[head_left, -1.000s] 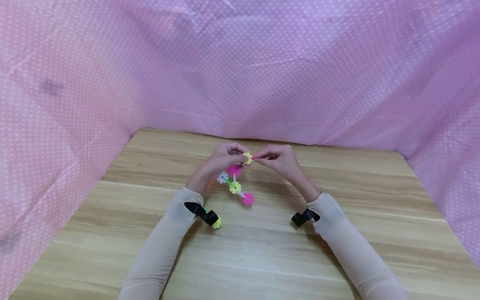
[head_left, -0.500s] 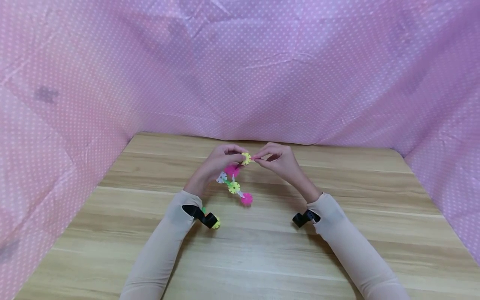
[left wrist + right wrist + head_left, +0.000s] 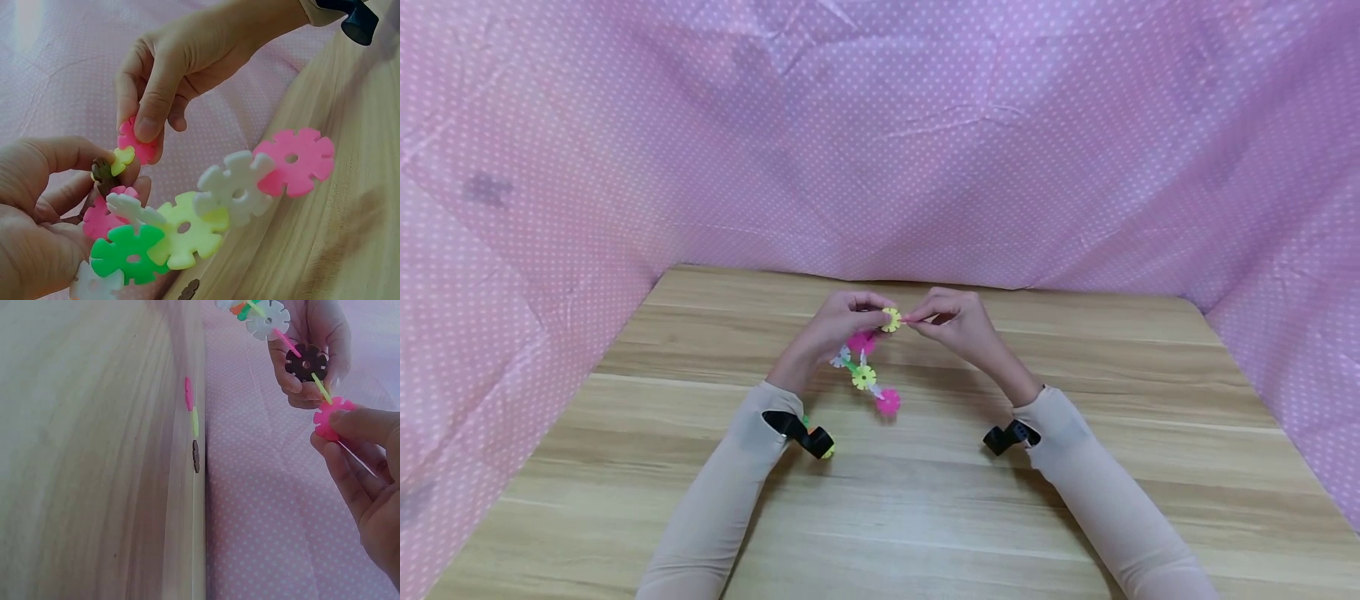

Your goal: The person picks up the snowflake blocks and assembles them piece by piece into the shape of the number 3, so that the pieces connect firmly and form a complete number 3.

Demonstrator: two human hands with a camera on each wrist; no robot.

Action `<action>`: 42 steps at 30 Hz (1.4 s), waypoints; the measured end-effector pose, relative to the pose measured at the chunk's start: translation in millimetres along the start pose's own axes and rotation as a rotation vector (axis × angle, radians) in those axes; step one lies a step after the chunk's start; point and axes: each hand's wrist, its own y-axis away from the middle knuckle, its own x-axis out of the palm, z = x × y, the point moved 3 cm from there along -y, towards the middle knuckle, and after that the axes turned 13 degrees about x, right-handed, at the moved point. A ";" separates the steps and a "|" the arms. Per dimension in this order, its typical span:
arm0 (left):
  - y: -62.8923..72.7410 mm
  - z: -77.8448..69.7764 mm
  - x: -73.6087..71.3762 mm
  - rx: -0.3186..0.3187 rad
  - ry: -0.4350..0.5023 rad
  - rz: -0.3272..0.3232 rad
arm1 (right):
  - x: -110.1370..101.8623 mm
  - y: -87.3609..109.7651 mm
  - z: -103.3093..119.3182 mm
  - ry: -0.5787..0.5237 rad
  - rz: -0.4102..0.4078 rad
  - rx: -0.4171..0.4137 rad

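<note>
My left hand [image 3: 850, 321] holds a chain of notched plastic snowflake discs, gripping it at the brown disc [image 3: 297, 366] and the yellow disc [image 3: 891, 320] beside it. Between thumb and fingers, my right hand [image 3: 955, 321] pinches a pink snowflake disc [image 3: 129, 139], whose edge meets that yellow one. Below the left hand hangs the rest of the chain: a green disc [image 3: 119, 251], a larger-looking yellow disc [image 3: 172, 231], a white disc [image 3: 220, 181] and a pink end disc [image 3: 306, 165]. Part of the chain is hidden behind the left wrist.
Both hands are over the far half of a wooden table [image 3: 940, 517]. A pink dotted cloth [image 3: 880, 150] hangs behind it and at the sides. In the right wrist view, a pink piece [image 3: 188, 394], a yellow piece [image 3: 195, 422] and a brown piece [image 3: 196, 456] appear edge-on near the table edge.
Both hands keep their grips and barely move. The hanging part of the chain has shifted slightly left and down in the head view.
</note>
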 end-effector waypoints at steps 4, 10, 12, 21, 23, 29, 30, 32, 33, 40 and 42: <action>1.2 -3.0 0.6 -0.017 0.000 -0.007 | 0.8 0.7 1.7 0.006 -0.014 -0.004; 1.6 -6.1 3.4 -0.013 0.016 -0.039 | 2.4 2.2 6.9 0.051 -0.065 -0.068; 1.8 -6.2 3.8 0.002 0.015 -0.049 | 3.8 2.2 9.0 0.084 -0.084 -0.109; 4.4 -4.9 -3.1 -0.002 -0.046 -0.015 | 10.3 2.2 11.7 0.094 -0.075 -0.104; 5.4 -3.8 -7.2 -0.010 -0.086 0.020 | 13.0 2.4 10.7 0.085 -0.045 -0.066; 9.1 -4.4 -16.2 0.006 -0.156 0.127 | 18.3 2.5 8.9 0.070 0.019 0.009; 9.5 -4.9 -17.2 0.006 -0.156 0.139 | 18.3 2.3 8.3 0.077 0.027 0.020; 10.0 -5.9 -19.7 0.007 -0.156 0.154 | 17.5 1.3 6.2 0.099 0.044 0.052; 10.1 -6.4 -21.5 0.006 -0.160 0.156 | 16.7 0.3 4.5 0.109 0.057 0.073; 9.6 -14.2 -35.3 0.024 -0.217 0.110 | 11.2 -17.2 -18.5 0.096 0.252 0.316; 9.3 -16.5 -38.5 0.025 -0.229 0.095 | 11.4 -24.3 -28.1 0.084 0.308 0.365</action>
